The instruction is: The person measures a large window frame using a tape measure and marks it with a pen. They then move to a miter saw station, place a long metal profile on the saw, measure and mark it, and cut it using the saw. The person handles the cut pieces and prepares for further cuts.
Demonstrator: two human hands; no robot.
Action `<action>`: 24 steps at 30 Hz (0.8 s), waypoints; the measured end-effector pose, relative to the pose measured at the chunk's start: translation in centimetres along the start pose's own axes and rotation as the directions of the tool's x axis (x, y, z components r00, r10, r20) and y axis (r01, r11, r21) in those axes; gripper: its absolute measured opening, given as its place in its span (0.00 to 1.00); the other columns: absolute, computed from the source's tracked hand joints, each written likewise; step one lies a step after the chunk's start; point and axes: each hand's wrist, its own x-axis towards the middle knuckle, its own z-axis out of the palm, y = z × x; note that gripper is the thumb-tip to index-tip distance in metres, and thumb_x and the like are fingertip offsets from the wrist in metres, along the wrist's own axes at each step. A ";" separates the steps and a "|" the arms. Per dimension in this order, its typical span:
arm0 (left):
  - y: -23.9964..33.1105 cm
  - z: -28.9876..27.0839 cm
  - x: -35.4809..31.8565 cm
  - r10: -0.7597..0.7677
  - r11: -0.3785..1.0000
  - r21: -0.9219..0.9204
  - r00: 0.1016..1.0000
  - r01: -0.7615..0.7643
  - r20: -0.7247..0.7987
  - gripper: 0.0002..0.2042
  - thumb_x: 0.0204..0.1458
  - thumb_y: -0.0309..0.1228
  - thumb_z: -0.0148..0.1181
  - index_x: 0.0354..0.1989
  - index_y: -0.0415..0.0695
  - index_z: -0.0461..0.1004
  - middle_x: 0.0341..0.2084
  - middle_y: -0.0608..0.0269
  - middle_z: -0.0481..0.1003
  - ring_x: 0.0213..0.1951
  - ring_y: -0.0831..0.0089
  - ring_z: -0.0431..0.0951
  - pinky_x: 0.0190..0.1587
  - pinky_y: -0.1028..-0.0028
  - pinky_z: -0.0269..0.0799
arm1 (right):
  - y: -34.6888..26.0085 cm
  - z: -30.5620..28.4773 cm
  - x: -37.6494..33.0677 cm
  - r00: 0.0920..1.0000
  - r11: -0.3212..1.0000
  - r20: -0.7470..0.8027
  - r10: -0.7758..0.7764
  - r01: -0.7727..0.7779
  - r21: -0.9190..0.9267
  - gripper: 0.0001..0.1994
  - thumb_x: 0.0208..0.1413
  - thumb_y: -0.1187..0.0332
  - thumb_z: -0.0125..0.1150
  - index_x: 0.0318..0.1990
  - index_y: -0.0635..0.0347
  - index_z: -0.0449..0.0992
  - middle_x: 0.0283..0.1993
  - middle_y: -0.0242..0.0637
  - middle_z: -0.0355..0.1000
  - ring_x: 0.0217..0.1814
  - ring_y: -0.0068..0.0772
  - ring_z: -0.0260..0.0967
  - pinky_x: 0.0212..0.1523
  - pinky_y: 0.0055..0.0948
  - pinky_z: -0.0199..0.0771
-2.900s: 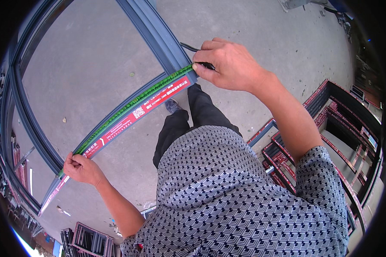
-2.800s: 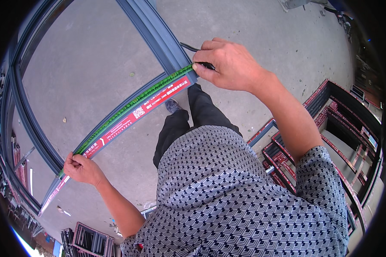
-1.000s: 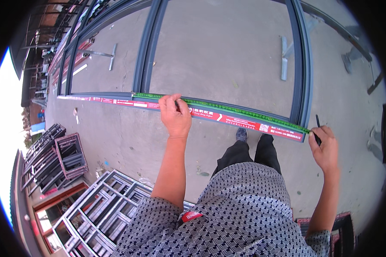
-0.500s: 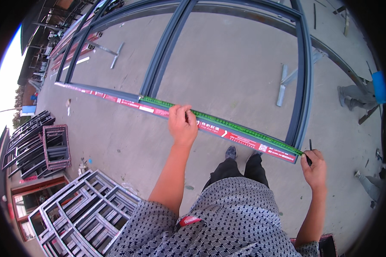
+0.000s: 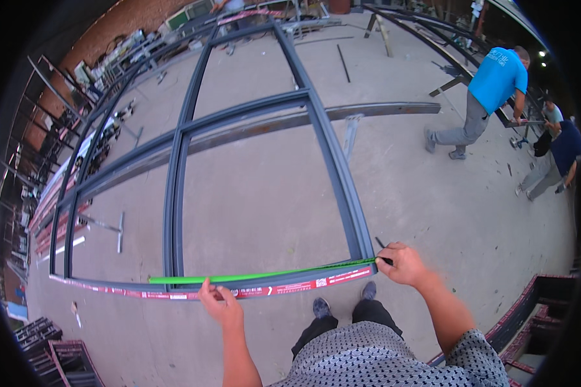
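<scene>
A long dark grey metal frame (image 5: 174, 193) stretches away in front of me, its near bar (image 5: 284, 290) faced with red and white printed film. Along that bar lies the bright green blade of a tape measure (image 5: 181, 280), its left end free past an upright. My right hand (image 5: 403, 263) is closed on the blade's right end at the frame's near right corner. Something black shows under its fingers, and a thin dark stick (image 5: 379, 242) pokes out above them. My left hand (image 5: 221, 304) has curled fingers, the index tip at the blade's near edge.
A rusty beam (image 5: 381, 111) runs beneath the frame. At the far right a person in a blue shirt (image 5: 497, 71) bends over other bars, with more people beyond. Stacked frames stand at lower left (image 5: 71, 361) and lower right (image 5: 536, 329).
My view has swung up and to the right, bringing people and the far frame into sight. The tape's blade has turned, showing plain green at its left part. My left hand sits lower against it.
</scene>
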 end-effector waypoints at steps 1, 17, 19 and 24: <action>0.9 -0.1 -0.4 -0.002 1.000 -0.025 1.000 0.002 -0.006 0.20 0.58 0.21 0.54 0.61 0.36 0.69 0.41 0.60 0.68 0.35 0.73 0.68 0.38 0.73 0.68 | 0.1 0.1 -0.2 1.000 0.999 -0.002 0.018 -0.018 0.035 0.08 0.57 0.62 0.64 0.38 0.54 0.83 0.37 0.42 0.78 0.43 0.51 0.76 0.44 0.46 0.79; 19.2 10.2 -20.6 0.477 0.879 -0.353 0.635 -0.322 0.608 0.11 0.57 0.25 0.61 0.48 0.42 0.78 0.39 0.56 0.78 0.33 0.64 0.81 0.37 0.69 0.79 | 15.1 -1.1 -16.4 0.885 0.685 0.065 0.461 -0.401 0.608 0.13 0.61 0.63 0.63 0.32 0.65 0.79 0.24 0.35 0.70 0.27 0.28 0.66 0.28 0.34 0.66; 22.1 12.5 -22.9 0.482 0.876 -0.373 0.522 -0.307 0.703 0.10 0.58 0.29 0.61 0.48 0.44 0.78 0.40 0.57 0.79 0.34 0.62 0.82 0.39 0.68 0.79 | 17.5 -2.2 -19.3 0.813 0.520 0.157 0.560 -0.493 0.698 0.13 0.62 0.63 0.63 0.32 0.65 0.79 0.23 0.30 0.69 0.26 0.23 0.65 0.26 0.31 0.64; 29.5 18.7 -28.1 0.398 0.889 -0.337 0.160 -0.309 0.904 0.13 0.62 0.34 0.58 0.51 0.42 0.77 0.42 0.56 0.79 0.40 0.63 0.83 0.44 0.66 0.79 | 24.7 -4.2 -28.2 0.623 0.248 0.181 0.761 -0.537 0.806 0.10 0.62 0.65 0.63 0.32 0.61 0.81 0.21 0.24 0.68 0.20 0.17 0.61 0.21 0.26 0.60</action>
